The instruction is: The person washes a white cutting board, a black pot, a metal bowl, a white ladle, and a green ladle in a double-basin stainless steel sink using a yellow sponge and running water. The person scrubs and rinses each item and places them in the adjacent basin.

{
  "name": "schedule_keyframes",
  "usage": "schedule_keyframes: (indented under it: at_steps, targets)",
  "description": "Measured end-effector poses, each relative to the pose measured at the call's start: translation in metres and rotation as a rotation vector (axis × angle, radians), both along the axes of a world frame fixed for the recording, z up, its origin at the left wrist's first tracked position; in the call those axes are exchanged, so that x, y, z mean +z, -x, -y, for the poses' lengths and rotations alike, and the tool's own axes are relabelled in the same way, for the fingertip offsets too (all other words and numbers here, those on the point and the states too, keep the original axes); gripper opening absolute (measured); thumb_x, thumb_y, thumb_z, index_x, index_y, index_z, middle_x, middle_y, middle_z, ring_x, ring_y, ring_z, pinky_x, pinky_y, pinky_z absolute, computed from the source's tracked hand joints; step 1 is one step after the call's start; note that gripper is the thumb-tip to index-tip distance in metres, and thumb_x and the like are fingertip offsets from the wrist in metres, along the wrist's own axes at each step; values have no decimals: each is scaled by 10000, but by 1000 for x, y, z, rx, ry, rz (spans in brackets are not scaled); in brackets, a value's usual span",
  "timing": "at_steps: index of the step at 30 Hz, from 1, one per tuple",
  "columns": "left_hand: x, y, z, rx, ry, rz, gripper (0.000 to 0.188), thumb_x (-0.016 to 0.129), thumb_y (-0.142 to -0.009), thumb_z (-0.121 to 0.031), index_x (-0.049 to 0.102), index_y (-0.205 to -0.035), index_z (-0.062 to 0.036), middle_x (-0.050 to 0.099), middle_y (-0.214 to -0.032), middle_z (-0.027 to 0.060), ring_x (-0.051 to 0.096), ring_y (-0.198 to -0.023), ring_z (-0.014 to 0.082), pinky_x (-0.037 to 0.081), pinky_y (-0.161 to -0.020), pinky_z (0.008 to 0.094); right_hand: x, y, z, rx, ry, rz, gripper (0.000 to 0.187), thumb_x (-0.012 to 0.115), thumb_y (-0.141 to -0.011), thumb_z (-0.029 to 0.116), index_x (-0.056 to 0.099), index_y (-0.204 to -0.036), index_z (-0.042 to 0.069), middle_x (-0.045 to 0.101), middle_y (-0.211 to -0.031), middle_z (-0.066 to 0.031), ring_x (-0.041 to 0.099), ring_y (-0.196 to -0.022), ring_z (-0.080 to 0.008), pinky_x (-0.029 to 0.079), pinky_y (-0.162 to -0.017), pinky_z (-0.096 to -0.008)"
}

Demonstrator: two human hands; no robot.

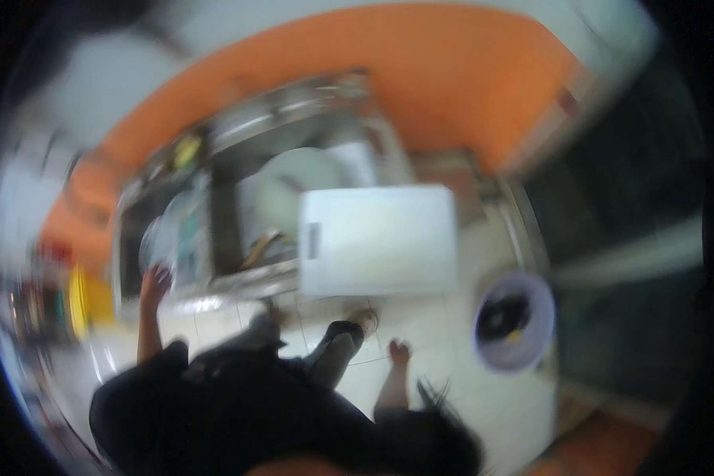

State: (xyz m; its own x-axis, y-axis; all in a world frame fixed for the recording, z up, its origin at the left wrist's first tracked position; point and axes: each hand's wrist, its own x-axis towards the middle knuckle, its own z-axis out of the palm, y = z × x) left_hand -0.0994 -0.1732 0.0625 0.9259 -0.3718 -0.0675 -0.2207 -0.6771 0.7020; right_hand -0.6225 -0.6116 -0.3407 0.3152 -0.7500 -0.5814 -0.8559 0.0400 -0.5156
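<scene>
Fingers of the left hand (158, 279) are hovering or resting at the front of the left basin, close beside some clear, pale items (184, 230) lying inside it; from where I'm standing, everything is blurring, and I can't tell whether they are touching them, how widely they are parting, or whether they are gripping anything. On the other side, the right hand (399, 351) is hanging low over the tiled floor (444, 389), its fingers seeming loosely bent; I'm making out nothing in them, though I can't be sure how far they are opening.

What's counting most is how the white board (381, 242) is lying from that right hand: ahead of it and a touch to the left, with a visible gap between. Its long axis is running crosswise, left to right, and its dark slot (313, 240) is sitting at the left end, away from the right hand. Of the two, the right hand is being clearly the nearer.

The board is overlapping the front right part of the steel sink (250, 283), though I'm not seeing what is supporting it. Behind it a large pale round piece (293, 190) is filling the right basin, and a brownish long piece (259, 247) is slanting near the front.
</scene>
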Motion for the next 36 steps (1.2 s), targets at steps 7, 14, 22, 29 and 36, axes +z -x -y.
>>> schedule_keyframes:
  at_steps: [7, 14, 22, 29, 36]
  targets:
    - [1, -35, -26, 490, 364, -263, 251, 557, -862, -229, 571, -1041, -54, 639, -929, 103, 625, -815, 189, 501, -690, 299, 146, -49, -108, 424, -751, 186, 415, 594, -779, 433, 604, -935, 49, 647, -831, -109, 627, -766, -266, 493, -628, -351]
    - [-59, -51, -91, 569, -146, 117, 380, 594, -754, -130, 490, -1108, -38, 523, -1100, 233, 537, -1015, 360, 425, -886, 417, 359, -173, -115, 596, -797, -6, 364, 539, -853, 383, 568, -1022, 62, 653, -811, -117, 635, -749, -218, 490, -620, -305]
    - [-169, -94, -130, 737, -155, -319, 488, 610, -714, -192, 472, -1129, 22, 559, -1011, 303, 561, -965, 407, 447, -827, 447, 461, -311, -182, 620, -731, -32, 298, 484, -930, 312, 539, -1092, 67, 656, -789, -118, 639, -723, -161, 486, -609, -251]
    - [-140, -82, -128, 843, 118, -90, 276, 608, -705, -147, 571, -935, 2, 610, -855, 250, 590, -859, 407, 463, -779, 457, 443, -494, -263, 821, -545, 338, 194, 502, -924, 180, 555, -1030, 27, 629, -836, -64, 580, -721, -115, 467, -659, -247]
    - [-70, -125, -123, 586, 90, 232, 335, 532, -710, 9, 567, -1041, -26, 600, -982, 224, 556, -982, 388, 437, -853, 440, 427, -701, -368, 1079, -377, 821, 233, 520, -877, 66, 544, -1098, -6, 617, -1023, -87, 586, -876, -144, 454, -752, -261]
